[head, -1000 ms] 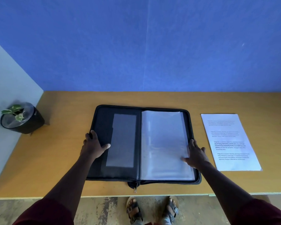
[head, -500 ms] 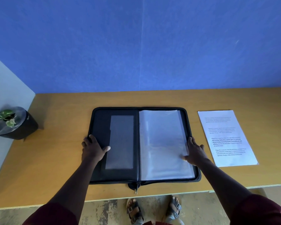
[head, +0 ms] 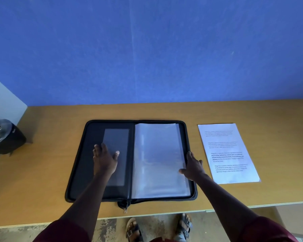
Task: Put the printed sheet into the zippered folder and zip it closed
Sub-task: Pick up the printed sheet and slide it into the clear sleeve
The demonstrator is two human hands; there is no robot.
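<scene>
black zippered folder open flat, printed sheet beside it

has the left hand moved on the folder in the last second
Yes. The left hand slid inward from the folder's outer left edge onto the clear pocket, toward the spine. It lies flat and open.

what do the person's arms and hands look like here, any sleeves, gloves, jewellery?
Both hands are bare: left hand, right hand. No gloves, and no rings, watch or bands show on the fingers or wrists. The forearms are uncovered. Dark maroon sleeves begin near the elbows at the bottom of the head view, plain, with no print or marking visible.
</scene>
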